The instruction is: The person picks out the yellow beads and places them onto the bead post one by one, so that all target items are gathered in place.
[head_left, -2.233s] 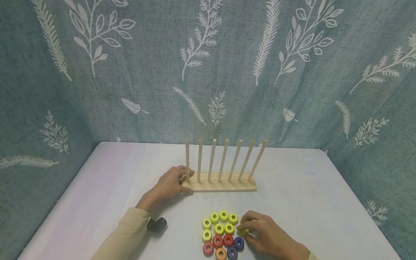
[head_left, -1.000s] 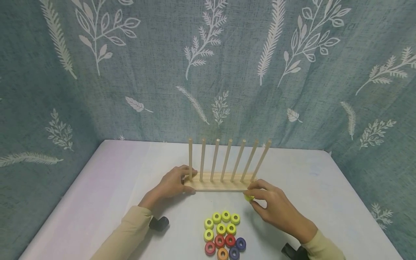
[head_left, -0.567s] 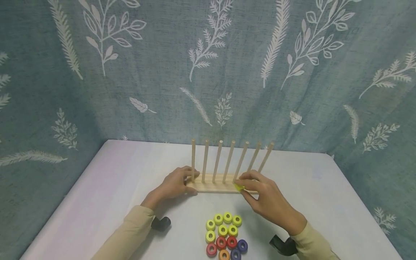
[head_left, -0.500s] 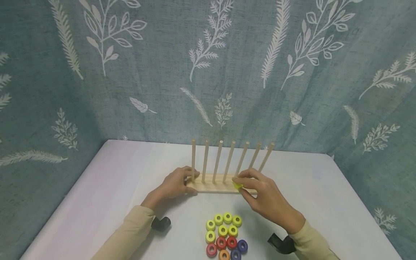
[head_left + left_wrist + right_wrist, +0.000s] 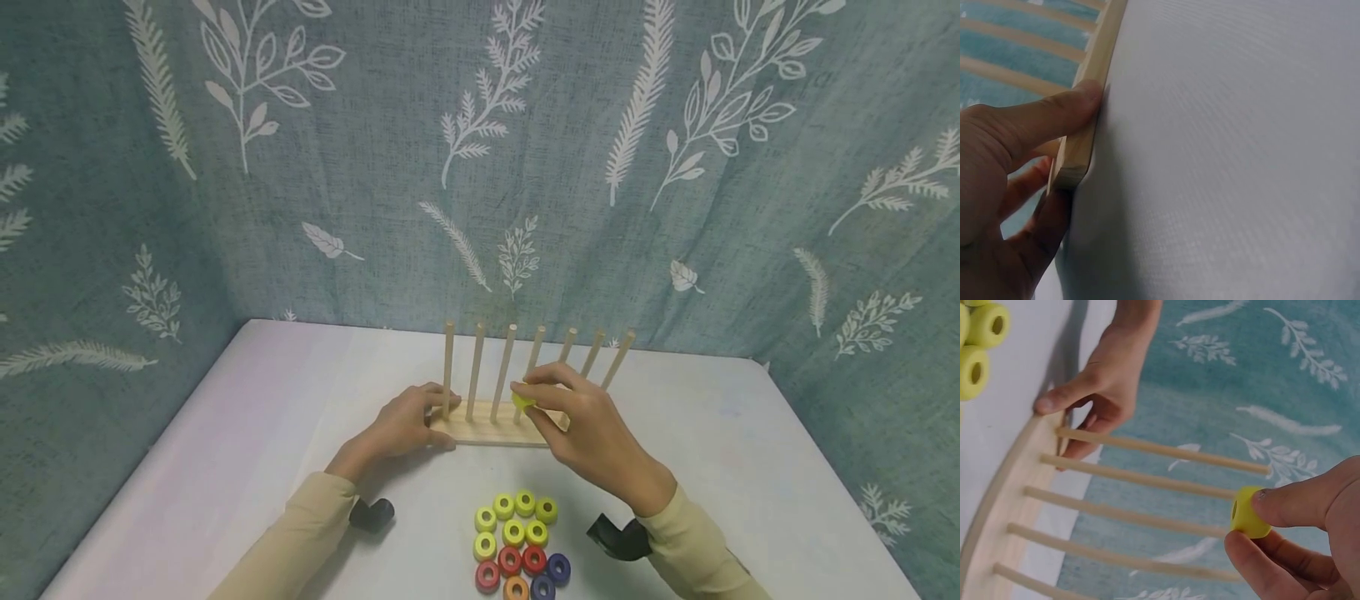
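My left hand (image 5: pixel 401 422) grips the left end of a wooden peg rack (image 5: pixel 487 432), thumb on the front edge and fingers behind. In the left wrist view, the thumb presses the edge of the rack's base (image 5: pixel 1090 75). Several bare upright pegs (image 5: pixel 504 371) rise from it. Between thumb and fingers, my right hand (image 5: pixel 588 421) pinches a yellow ring (image 5: pixel 522 398) in front of the pegs, hiding the rack's right part. The right wrist view has this yellow ring (image 5: pixel 1251 512) close to the peg tips, its hole facing the pegs.
Nearer on the white table (image 5: pixel 300 375) lies a cluster of rings: several yellow rings (image 5: pixel 513 532), red rings (image 5: pixel 534 559), dark blue rings (image 5: pixel 558 568) and an orange ring (image 5: pixel 516 588). A patterned teal curtain (image 5: pixel 405 275) hangs behind and beside the table.
My right hand has picked the yellow ring from the cluster and carried it forward, then left and up to the pegs. My left hand has kept its hold on the rack.
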A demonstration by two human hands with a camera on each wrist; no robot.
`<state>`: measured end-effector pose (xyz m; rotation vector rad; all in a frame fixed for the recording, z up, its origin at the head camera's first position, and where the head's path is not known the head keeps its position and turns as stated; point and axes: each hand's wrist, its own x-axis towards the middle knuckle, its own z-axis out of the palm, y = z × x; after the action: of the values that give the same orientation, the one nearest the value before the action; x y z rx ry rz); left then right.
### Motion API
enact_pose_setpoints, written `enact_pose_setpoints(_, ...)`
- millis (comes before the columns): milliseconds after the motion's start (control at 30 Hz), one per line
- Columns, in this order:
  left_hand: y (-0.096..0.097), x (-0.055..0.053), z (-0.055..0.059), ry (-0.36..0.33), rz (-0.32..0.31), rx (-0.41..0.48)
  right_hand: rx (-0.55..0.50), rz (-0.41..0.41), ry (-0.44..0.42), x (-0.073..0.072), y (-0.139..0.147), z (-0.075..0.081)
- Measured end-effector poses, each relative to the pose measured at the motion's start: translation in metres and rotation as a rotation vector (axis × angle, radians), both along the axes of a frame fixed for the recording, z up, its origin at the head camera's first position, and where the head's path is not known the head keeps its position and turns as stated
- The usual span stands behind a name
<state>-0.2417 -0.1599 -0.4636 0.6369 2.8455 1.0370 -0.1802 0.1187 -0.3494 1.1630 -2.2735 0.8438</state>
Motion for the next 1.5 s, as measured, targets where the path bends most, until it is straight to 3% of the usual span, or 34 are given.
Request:
enact_pose_setpoints(500,-0.002,-0.002,0.002,-0.008,-0.003,-0.02,-0.063,0.01,0.132,-0.011,-0.023,0.019)
enact_pose_setpoints(700,-0.001,-0.002,0.001,0.007,-0.022,-0.025,-0.089,-0.021,0.143,-0.016,-0.03,0.028)
enact_pose_setpoints(900,-0.003,0.0,0.001,0.009,-0.02,-0.007,-0.099,0.001,0.149,-0.022,-0.04,0.037)
enact_pose_setpoints(1067,-0.005,0.0,-0.001,0.011,-0.023,-0.002,-0.079,-0.001,0.172,-0.032,-0.051,0.044)
enact_pose_setpoints(1500,-0.006,0.001,0.001,0.014,-0.016,0.0,-0.008,-0.019,0.18,-0.047,-0.062,0.045)
